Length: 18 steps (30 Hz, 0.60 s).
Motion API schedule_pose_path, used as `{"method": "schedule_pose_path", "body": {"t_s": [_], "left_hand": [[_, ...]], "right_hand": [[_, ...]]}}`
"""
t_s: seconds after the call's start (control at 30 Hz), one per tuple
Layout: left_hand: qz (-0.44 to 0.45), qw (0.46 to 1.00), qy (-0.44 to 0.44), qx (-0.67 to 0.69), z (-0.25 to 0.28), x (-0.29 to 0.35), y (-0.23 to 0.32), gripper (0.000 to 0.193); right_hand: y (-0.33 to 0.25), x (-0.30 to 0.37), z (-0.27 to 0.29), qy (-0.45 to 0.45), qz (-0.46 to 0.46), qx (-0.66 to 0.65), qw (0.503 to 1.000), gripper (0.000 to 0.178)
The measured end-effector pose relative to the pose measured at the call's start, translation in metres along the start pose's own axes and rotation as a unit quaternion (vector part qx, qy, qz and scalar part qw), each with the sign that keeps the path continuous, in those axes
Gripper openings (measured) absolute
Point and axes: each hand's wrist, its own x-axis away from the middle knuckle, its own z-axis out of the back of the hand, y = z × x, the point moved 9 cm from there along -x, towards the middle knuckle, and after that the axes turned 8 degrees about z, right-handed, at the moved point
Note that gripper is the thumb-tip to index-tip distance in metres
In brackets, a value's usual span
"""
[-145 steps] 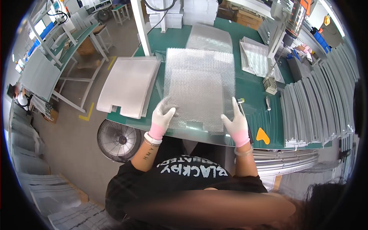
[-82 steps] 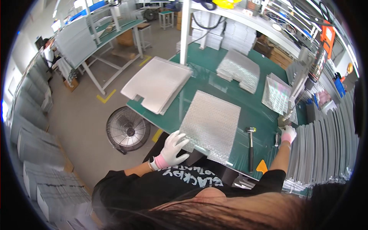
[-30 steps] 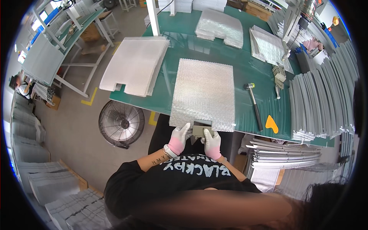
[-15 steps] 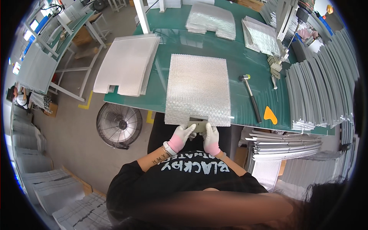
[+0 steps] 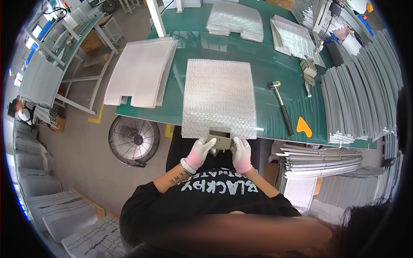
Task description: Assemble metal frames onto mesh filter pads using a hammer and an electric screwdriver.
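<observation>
My left hand [image 5: 201, 151], in a white glove with a pink cuff, pinches the left end of a small olive-grey rectangular block [image 5: 222, 142], its thumb on the face. The gloved right hand [image 5: 241, 151] closes at the block's right end, close to the panel's edge; some of its fingers are hidden. Just beyond both hands lies a silvery mesh panel [image 5: 218, 96] with a notch in its near edge. The block sits at that notch, tilted so its broad face shows. Whether it touches the panel I cannot tell.
On the green table [image 5: 262, 122] lie a hammer [image 5: 282, 109], an orange scraper [image 5: 304, 127] and a screwdriver [image 5: 308, 89]. More panels [image 5: 140, 71] are stacked at the left. Grey strips [image 5: 357, 103] stand in rows at the right. A floor fan [image 5: 137, 139] stands left of my legs.
The block has tilted, showing more of its broad face, and sits slightly more to the left. My right hand has shifted a little right. The view has shifted slightly.
</observation>
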Motion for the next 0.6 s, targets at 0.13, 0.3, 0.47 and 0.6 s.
{"method": "schedule_pose_path", "body": {"t_s": [0.13, 0.3, 0.47, 0.6], "left_hand": [[0.022, 0.997, 0.003, 0.071, -0.001, 0.001, -0.004, 0.031], [0.048, 0.977, -0.034, 0.205, -0.021, 0.014, 0.008, 0.038], [0.210, 0.798, -0.318, -0.468, -0.034, 0.050, 0.029, 0.048], [-0.174, 0.767, -0.118, -0.606, -0.065, -0.007, 0.163, 0.059]], "right_hand": [[-0.004, 0.006, -0.010, 0.028, -0.025, -0.012, 0.999, 0.011], [0.007, 0.000, 0.001, -0.014, 0.008, 0.012, 1.000, 0.018], [0.013, 0.016, -0.030, -0.218, 0.010, 0.161, 0.963, 0.053], [0.035, 0.017, -0.052, -0.265, -0.030, 0.117, 0.957, 0.039]]}}
